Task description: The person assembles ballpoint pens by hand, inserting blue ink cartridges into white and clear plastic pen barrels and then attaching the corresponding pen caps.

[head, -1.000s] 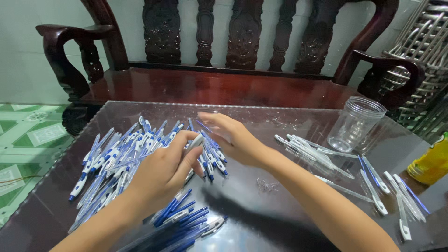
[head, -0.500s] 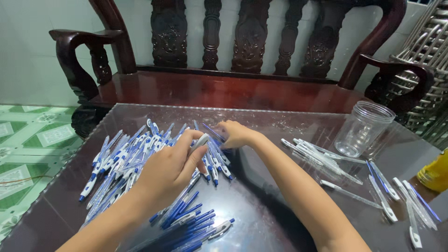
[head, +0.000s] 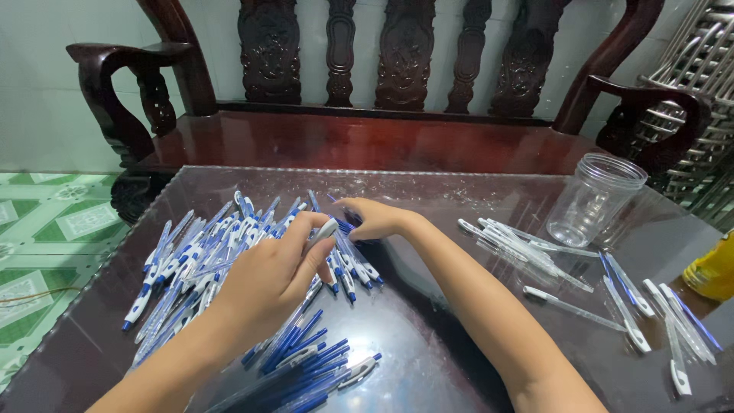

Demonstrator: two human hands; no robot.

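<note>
A big heap of blue and white pens (head: 199, 260) covers the left half of a dark glass-topped table (head: 459, 191). My left hand (head: 271, 279) hovers over the heap, its fingers pinched around a pen whose white end (head: 327, 229) sticks out. My right hand (head: 375, 220) lies on the far edge of the heap, fingers curled over a few pens there. A second small bunch of blue pens (head: 313, 367) lies near my left forearm.
A clear plastic jar (head: 595, 200) stands empty at the right. Clear pen barrels (head: 520, 245) and several pens (head: 657, 313) lie beside it. A yellow object (head: 715, 271) sits at the right edge. A carved dark wooden bench (head: 382, 138) stands behind the table.
My right hand has drawn back toward the heap's far edge and curled down onto the pens. My left hand has lifted slightly with the pen in its fingers.
</note>
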